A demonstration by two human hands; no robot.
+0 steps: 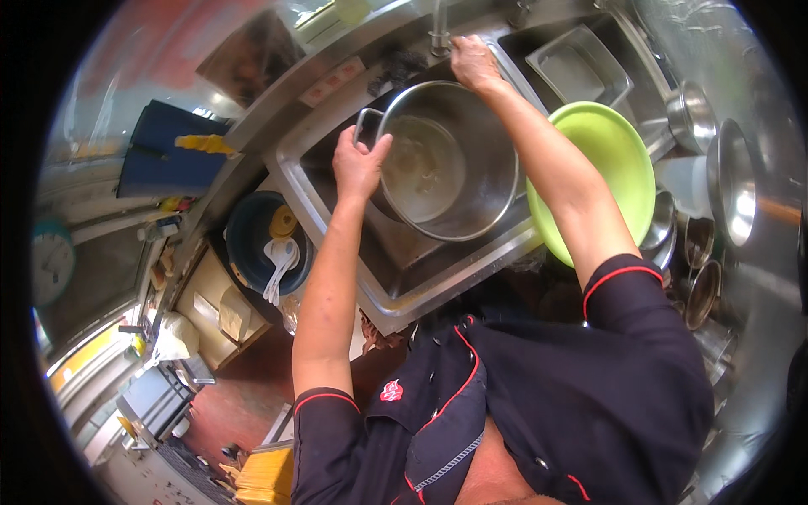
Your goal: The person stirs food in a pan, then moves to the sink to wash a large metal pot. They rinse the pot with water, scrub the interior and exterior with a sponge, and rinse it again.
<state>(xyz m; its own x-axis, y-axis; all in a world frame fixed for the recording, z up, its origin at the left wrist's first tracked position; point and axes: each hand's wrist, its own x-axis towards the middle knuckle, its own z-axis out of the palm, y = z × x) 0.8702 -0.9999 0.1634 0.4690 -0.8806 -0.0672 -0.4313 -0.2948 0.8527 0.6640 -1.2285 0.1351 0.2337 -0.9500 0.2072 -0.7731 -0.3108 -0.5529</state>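
A large, deep stainless steel pot (486,145) stands tilted in the left sink basin (404,246), with a little cloudy liquid at its bottom. My left hand (360,161) grips the pot's wire side handle (369,117), thumb lying at the rim. Beyond the pot's far rim, my right hand (475,62) reaches to the faucet (440,41) with curled fingers. What those fingers close on is hidden. Under my right forearm sits a lime-green plastic basin (606,158), partly over the sink's edge.
The right basin holds a rectangular metal pan (577,66). Steel bowls (691,117) and pots crowd the right side. At left, a dark blue tub (255,243) contains white ladle-like spoons (281,262). Dark scouring pads (398,69) lie on the back ledge.
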